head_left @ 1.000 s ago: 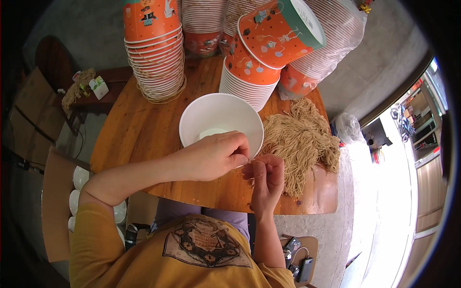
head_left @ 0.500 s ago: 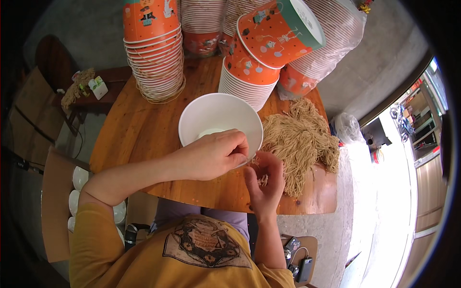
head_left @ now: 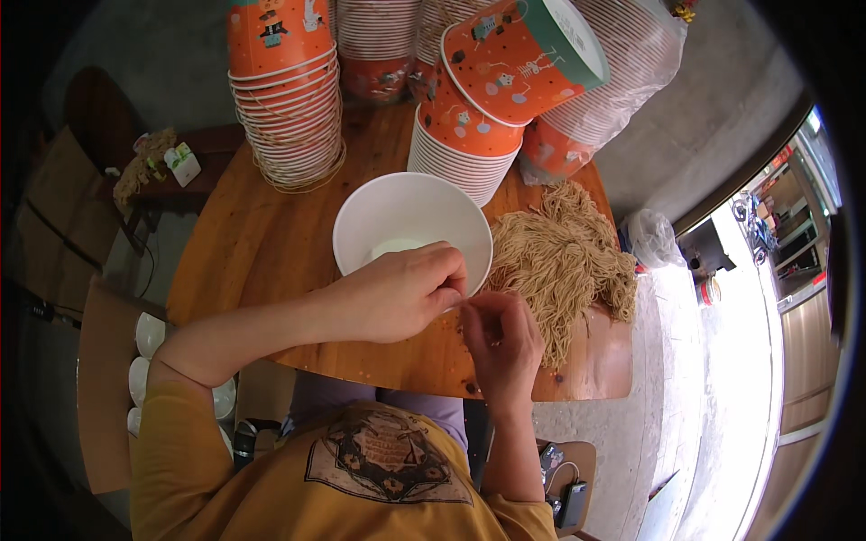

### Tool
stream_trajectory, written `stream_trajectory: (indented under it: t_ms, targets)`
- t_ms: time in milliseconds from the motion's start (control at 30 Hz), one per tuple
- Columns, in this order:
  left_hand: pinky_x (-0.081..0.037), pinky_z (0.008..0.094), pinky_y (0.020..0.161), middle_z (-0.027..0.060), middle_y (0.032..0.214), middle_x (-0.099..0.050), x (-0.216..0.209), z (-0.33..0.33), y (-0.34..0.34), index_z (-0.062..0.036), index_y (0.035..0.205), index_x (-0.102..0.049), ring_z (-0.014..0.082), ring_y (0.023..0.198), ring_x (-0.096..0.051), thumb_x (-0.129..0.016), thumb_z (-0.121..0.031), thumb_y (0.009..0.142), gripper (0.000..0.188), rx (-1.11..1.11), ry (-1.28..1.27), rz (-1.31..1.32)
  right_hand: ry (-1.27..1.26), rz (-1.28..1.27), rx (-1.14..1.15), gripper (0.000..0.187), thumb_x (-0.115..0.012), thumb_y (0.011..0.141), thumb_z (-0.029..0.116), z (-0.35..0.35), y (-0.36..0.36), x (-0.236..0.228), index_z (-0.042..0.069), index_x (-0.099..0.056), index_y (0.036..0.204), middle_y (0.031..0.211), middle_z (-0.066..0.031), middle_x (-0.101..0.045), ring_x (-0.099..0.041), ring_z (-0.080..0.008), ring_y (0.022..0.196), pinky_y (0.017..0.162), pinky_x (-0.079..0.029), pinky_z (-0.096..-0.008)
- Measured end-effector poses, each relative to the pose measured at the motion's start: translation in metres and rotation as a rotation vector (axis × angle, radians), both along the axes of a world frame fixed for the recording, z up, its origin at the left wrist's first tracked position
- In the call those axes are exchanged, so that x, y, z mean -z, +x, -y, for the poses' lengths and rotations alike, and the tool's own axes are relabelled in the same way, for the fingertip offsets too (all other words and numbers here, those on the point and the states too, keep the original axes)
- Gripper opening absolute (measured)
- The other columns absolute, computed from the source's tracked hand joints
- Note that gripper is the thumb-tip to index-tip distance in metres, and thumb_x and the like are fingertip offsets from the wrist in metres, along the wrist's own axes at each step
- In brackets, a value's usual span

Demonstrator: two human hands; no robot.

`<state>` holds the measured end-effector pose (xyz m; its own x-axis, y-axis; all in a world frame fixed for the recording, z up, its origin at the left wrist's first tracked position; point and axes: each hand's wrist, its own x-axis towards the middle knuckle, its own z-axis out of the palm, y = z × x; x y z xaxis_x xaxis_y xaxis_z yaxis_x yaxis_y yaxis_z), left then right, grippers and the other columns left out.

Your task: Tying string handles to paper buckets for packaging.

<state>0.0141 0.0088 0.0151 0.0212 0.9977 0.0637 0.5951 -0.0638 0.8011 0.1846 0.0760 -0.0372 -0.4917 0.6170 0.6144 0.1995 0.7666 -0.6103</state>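
Pinched narrow on what I cannot tell, the left hand (head_left: 410, 290) and right hand (head_left: 507, 347) are at the white paper bucket's (head_left: 388, 212) five o'clock edge, and a hard tug might tip it on the wooden table (head_left: 230, 270), where tan string (head_left: 559, 261) lies at its three o'clock.

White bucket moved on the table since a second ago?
No: the white bucket holds its place against the wooden table and the twine bundle beside it; all three drift slightly together in frame, so probably the camera moved.

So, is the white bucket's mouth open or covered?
Open: no lid on the white bucket; its inside shows behind the left hand.
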Motion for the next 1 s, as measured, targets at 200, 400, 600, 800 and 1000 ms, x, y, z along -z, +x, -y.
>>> stream_trajectory:
  t_ms: [200,400,600,800,1000]
  targets:
    - [-0.047,0.0421,0.074,0.0146,0.096,-0.057,0.005,0.002,-0.004,-0.0014,0.095,-0.046,0.0343,0.087,-0.059,-0.054,-0.007,0.092,0.011,0.024,0.15,-0.133,-0.016,0.046,0.016,0.018,-0.074,0.08,0.002,0.0,0.007,0.004,0.006,-0.057,0.085,0.068,-0.0037,-0.053,-0.052,-0.0154,0.056,0.05,-0.043,-0.0285]
    - [-0.046,0.0378,0.07,0.0112,0.092,-0.054,0.011,0.004,-0.006,-0.0044,0.095,-0.045,0.0293,0.081,-0.057,-0.055,-0.005,0.091,0.011,-0.013,0.218,-0.14,-0.284,-0.002,-0.013,0.017,-0.073,0.083,0.004,0.006,0.007,0.01,0.004,-0.057,0.087,0.074,-0.0029,-0.059,-0.053,-0.01,0.057,0.051,-0.043,-0.0251]
    - [-0.048,0.036,0.07,0.0105,0.092,-0.056,0.007,0.001,-0.011,-0.0046,0.096,-0.046,0.026,0.081,-0.059,-0.056,-0.005,0.089,0.012,-0.013,0.145,-0.046,-0.465,-0.204,-0.11,0.026,-0.071,0.085,0.002,0.009,0.008,0.018,0.003,-0.055,0.105,0.08,-0.0011,-0.06,-0.056,-0.0072,0.067,0.063,-0.048,-0.0224]
    - [-0.049,0.0315,0.072,0.0071,0.097,-0.052,0.008,-0.003,-0.004,-0.0048,0.104,-0.053,0.0192,0.085,-0.057,-0.058,-0.003,0.088,0.017,0.029,0.149,0.024,-0.591,-0.359,-0.13,0.024,-0.066,0.087,-0.002,0.008,0.011,0.026,0.002,-0.053,0.107,0.089,-0.005,-0.06,-0.058,-0.0103,0.077,0.072,-0.048,-0.0242]
    - [-0.046,0.0393,0.087,0.0093,0.098,-0.049,0.01,-0.007,0.007,-0.0058,0.096,-0.059,0.027,0.103,-0.052,-0.061,-0.015,0.088,0.012,0.115,0.315,-0.203,-0.56,-0.354,-0.179,0.022,-0.065,0.088,-0.003,0.004,0.011,0.025,0.002,-0.053,0.106,0.088,-0.0042,-0.06,-0.057,-0.0108,0.077,0.072,-0.048,-0.0244]
